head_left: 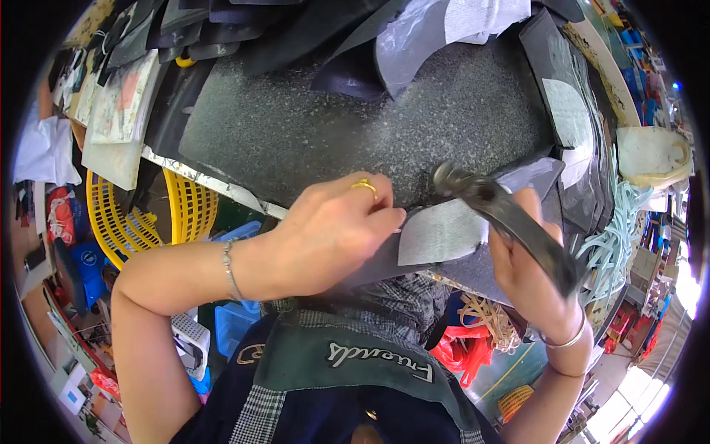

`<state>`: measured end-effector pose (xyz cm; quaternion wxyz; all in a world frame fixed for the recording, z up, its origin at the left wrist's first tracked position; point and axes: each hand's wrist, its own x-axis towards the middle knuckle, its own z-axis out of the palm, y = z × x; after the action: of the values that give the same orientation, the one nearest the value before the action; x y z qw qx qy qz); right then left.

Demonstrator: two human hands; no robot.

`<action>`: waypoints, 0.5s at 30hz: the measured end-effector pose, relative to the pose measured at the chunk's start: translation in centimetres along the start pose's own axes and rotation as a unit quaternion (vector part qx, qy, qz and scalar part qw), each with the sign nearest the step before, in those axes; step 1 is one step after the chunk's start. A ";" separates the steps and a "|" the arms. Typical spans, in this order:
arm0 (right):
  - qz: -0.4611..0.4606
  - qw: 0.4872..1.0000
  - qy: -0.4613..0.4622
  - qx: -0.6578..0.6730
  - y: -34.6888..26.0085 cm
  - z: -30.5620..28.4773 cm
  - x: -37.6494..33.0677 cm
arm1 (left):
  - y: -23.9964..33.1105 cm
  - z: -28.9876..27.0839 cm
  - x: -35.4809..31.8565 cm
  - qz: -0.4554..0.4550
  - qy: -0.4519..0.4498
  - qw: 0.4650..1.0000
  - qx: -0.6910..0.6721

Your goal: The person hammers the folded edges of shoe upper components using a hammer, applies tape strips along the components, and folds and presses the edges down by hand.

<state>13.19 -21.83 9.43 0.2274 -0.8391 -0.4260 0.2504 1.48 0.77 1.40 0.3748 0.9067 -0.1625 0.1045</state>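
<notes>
Bent at the front edge of a dark speckled work slab [296,126], my left hand [333,222] has its thumb and fingers pinched together at the upper edge of a dark leather-like piece [444,233] with a light grey patch. Its fingertips partly hide what they grip. My right hand [529,277] is wrapped round a dark hammer [518,214], slightly smeared by motion. The hammer's rounded head hangs just right of my left fingertips, above the slab and the piece's upper edge; I cannot tell whether it touches.
Stacked dark pieces [222,22] lie along the slab's far side, more with grey patches [566,111] at its right. A yellow plastic basket [126,214] stands at left. Pale blue strips [617,222] hang at right, near a whitish container [651,155]. A red bag [462,351] lies below.
</notes>
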 end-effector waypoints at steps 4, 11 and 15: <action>0.011 0.991 -0.132 0.032 -2.4 0.1 -1.6 | -0.1 -0.3 -0.2 0.021 -0.005 1.000 0.003; 0.030 0.964 0.098 -0.244 -0.5 1.4 -4.1 | -0.8 1.3 2.1 0.007 0.042 0.999 -0.012; 0.012 0.963 0.029 -0.269 0.4 1.8 -3.4 | -1.0 0.0 1.7 -0.050 0.047 0.997 -0.030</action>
<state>10.57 -24.59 8.53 0.0027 -0.8813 -0.4606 0.1054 3.41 1.10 1.23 0.4137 0.8961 -0.1025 0.1239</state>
